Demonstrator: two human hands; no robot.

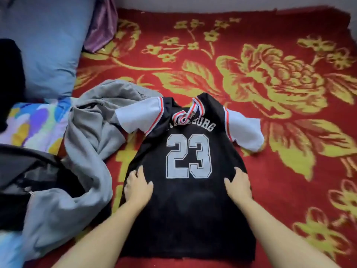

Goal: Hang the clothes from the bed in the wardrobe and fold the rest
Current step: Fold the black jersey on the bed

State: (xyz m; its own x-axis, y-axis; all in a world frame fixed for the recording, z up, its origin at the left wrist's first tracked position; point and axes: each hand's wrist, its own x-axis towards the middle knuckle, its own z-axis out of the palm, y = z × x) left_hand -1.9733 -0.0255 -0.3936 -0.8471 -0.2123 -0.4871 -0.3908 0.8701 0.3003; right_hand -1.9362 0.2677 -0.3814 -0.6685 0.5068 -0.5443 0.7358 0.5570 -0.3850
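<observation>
A black jersey (188,206) with a white 23 and grey short sleeves lies spread flat, front up, on the red and yellow flowered bed cover (280,93). My left hand (138,185) presses flat on the jersey's left side just below the number. My right hand (238,185) presses flat on its right side at the same height. Both hands have straight, spread fingers. Left of the jersey lies a crumpled grey hoodie (90,151), one jersey sleeve overlapping it.
A blue pillow (46,45) and a purple cloth (102,26) sit at the bed's far left. A multicoloured floral sheet (36,124) and a dark garment (29,180) lie at the left edge. The wall runs along the far side.
</observation>
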